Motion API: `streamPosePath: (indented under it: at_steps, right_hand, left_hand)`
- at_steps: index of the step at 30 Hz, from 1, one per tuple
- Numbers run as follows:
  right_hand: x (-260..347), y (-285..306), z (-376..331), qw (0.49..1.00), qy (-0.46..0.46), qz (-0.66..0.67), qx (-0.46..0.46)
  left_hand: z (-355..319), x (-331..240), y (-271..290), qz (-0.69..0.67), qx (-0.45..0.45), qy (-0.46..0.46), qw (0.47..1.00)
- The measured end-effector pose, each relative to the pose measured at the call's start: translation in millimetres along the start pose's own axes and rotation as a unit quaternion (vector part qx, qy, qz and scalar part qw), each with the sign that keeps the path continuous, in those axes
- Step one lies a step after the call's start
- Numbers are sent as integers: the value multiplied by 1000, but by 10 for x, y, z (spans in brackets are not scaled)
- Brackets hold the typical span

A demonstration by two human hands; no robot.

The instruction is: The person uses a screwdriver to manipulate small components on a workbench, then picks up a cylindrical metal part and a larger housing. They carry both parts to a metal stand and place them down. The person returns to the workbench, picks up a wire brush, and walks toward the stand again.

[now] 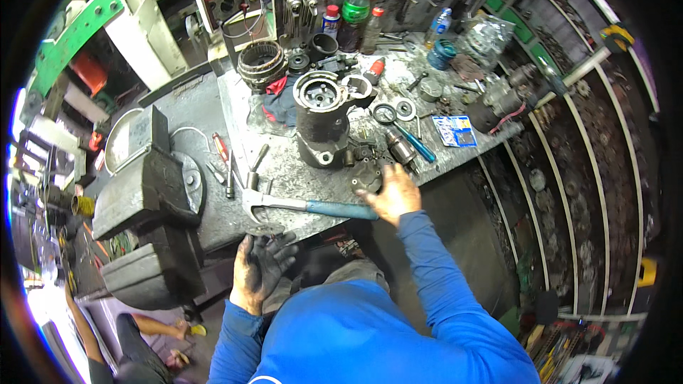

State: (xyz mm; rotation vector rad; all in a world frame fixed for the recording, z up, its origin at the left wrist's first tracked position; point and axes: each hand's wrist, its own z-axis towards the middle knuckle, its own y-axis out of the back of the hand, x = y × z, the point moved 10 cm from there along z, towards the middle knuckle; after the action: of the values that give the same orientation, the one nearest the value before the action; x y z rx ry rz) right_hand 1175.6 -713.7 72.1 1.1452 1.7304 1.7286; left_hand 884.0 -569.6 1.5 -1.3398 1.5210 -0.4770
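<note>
left hand (262,270): grip wide, fingers spread, touches flat disc (266,230) at bench (284,171) edge | right hand (395,194): on round metal part (366,178), partly hidden, grip unclear | hammer (306,205) between hands

A repair workshop — bench vise (146,199), hammer (299,204), greasy motor parts (324,117).

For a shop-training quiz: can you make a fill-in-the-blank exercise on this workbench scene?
1. The hammer has a ____ handle.
2. The right hand rests on a small dark metal part at the bench's ____ edge.
3. The left hand is smeared with black ____.
4. The green-capped bottle stands at the ____ of the bench.

Missing words: blue; near; grease; back
</note>
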Motion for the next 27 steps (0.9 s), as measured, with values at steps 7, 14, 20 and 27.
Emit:
streamPosePath:
  at_steps: [7, 14, 20, 27]
  right_hand:
    - [80, -341, 353, 992, 98, -7, 76]
    - [-229, -98, 504, 968, 107, 222, 46]
    - [303, 56, -17, 878, 280, 367, 124]
    - [419, 39, -29, 865, 314, 329, 212]
  left_hand:
    - [599, 417, -630, -90, -37, -127, 987]
    - [681, 727, -870, -143, -55, -140, 978]
    - [710, 762, -1090, -220, 50, -157, 961]
    - [523, 550, -667, -165, -119, -216, 955]
